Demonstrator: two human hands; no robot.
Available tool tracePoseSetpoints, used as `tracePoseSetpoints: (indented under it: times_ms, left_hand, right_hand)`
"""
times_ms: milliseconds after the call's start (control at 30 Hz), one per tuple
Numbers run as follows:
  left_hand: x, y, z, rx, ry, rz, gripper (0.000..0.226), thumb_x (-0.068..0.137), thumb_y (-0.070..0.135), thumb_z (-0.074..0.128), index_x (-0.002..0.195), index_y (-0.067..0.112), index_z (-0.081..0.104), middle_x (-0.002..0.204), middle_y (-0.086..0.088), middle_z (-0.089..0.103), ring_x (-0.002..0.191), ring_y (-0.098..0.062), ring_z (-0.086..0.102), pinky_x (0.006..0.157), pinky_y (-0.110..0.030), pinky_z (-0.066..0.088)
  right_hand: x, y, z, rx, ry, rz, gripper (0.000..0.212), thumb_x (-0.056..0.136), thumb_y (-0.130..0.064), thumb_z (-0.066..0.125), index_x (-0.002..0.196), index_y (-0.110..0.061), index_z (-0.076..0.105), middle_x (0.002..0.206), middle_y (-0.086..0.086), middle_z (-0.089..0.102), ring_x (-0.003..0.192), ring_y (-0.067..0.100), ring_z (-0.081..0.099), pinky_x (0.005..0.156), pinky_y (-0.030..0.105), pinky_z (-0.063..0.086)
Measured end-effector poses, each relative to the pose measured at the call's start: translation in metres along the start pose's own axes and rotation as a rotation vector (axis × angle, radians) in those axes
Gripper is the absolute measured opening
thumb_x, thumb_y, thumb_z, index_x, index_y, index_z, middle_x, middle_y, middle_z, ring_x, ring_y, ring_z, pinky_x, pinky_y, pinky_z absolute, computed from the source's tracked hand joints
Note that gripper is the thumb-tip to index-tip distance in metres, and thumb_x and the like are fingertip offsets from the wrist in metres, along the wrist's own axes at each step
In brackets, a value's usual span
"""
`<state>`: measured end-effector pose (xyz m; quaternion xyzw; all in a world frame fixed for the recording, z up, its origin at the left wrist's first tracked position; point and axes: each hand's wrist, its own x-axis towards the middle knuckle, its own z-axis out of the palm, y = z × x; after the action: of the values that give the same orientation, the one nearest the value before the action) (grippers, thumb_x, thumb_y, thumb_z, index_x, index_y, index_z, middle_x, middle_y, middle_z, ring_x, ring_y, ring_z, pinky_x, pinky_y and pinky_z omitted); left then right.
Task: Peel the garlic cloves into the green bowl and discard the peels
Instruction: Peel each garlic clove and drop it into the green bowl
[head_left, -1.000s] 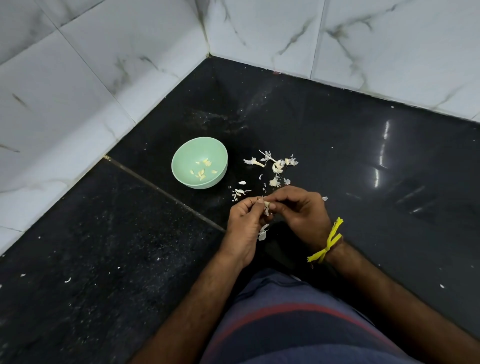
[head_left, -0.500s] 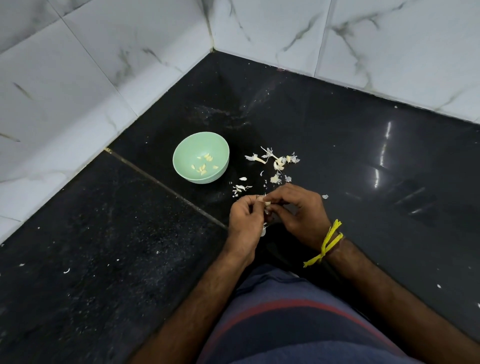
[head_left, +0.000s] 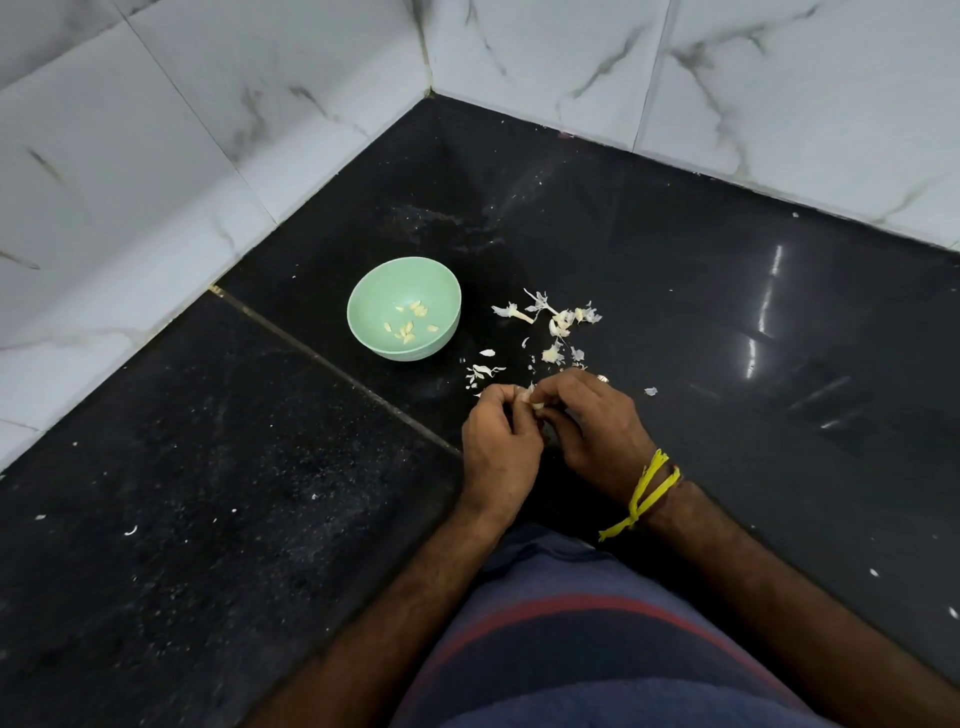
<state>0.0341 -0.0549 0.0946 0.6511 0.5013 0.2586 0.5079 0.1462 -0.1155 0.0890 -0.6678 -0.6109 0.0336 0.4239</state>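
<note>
A pale garlic clove (head_left: 535, 401) shows between the fingertips of both hands, mostly hidden by them. My left hand (head_left: 497, 447) pinches it from the left with curled fingers. My right hand (head_left: 597, 431), with a yellow thread at the wrist, pinches it from the right. The green bowl (head_left: 363, 296) stands on the black counter up and to the left of the hands, with several peeled cloves (head_left: 408, 326) inside. Loose white peels and garlic pieces (head_left: 556, 325) lie scattered just beyond my hands, to the right of the bowl.
White marble-tiled walls (head_left: 156, 171) meet in a corner behind the bowl and bound the black counter (head_left: 208, 493) on the left and at the back. A seam runs diagonally across the counter. Small peel flecks (head_left: 650, 391) lie about.
Both hands stay together on the clove with only small finger shifts. A hanging strip of peel seen below the hands one second ago is no longer visible.
</note>
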Motion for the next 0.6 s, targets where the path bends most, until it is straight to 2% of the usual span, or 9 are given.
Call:
tracePoseSetpoints:
  times_ms: [100,167,367,433,500,600]
  left_hand:
    - [-0.001,0.002,0.001,0.000,0.012,-0.001,0.030,0.089,0.038,0.049,0.095,0.014,0.067,0.089,-0.003,0.072,0.086,-0.024,0.070,0.080,-0.050,0.058]
    - [-0.001,0.004,0.002,-0.011,0.025,-0.005,0.033,0.088,0.040,0.048,0.096,0.014,0.067,0.090,-0.003,0.072,0.087,-0.023,0.070,0.081,-0.048,0.058]
    - [0.001,0.006,0.001,-0.085,0.035,-0.051,0.031,0.089,0.040,0.051,0.097,0.015,0.067,0.090,-0.003,0.072,0.086,-0.021,0.070,0.082,-0.044,0.059]
    - [0.003,0.006,0.001,-0.181,0.026,-0.085,0.025,0.093,0.035,0.055,0.096,0.014,0.068,0.088,-0.006,0.073,0.081,-0.021,0.070,0.076,-0.039,0.060]
    - [0.004,0.008,0.000,-0.304,0.023,-0.112,0.016,0.101,0.019,0.057,0.095,0.009,0.068,0.082,-0.006,0.072,0.071,-0.014,0.066,0.066,-0.030,0.056]
    - [0.005,0.011,0.000,-0.396,0.014,-0.121,0.019,0.104,0.013,0.053,0.095,0.003,0.067,0.067,-0.002,0.066,0.058,-0.009,0.057,0.056,-0.026,0.048]
  right_hand:
    - [-0.001,-0.002,0.002,-0.014,0.025,-0.026,0.009,0.088,0.000,0.058,0.093,-0.002,0.065,0.089,0.007,0.066,0.082,0.019,0.059,0.075,0.025,0.047]
    - [-0.002,-0.002,0.002,-0.021,0.045,-0.037,0.014,0.091,-0.006,0.053,0.093,-0.001,0.066,0.090,0.008,0.067,0.081,0.023,0.061,0.074,0.030,0.049]
    - [-0.005,-0.003,0.004,0.000,0.107,-0.071,0.010,0.090,0.001,0.056,0.090,0.000,0.066,0.089,0.007,0.066,0.080,0.021,0.062,0.074,0.026,0.050]
    - [-0.005,-0.002,0.005,0.045,0.132,-0.026,0.008,0.087,0.004,0.063,0.091,-0.002,0.066,0.090,0.004,0.067,0.082,0.016,0.062,0.075,0.023,0.051]
    - [-0.005,-0.001,0.005,0.153,0.170,0.051,0.011,0.085,0.006,0.067,0.093,-0.002,0.067,0.093,0.002,0.069,0.085,0.014,0.066,0.076,0.027,0.054]
    - [-0.002,-0.007,0.004,0.473,0.201,0.274,0.016,0.085,0.008,0.067,0.095,-0.004,0.065,0.092,0.001,0.071,0.087,0.018,0.070,0.077,0.034,0.058]
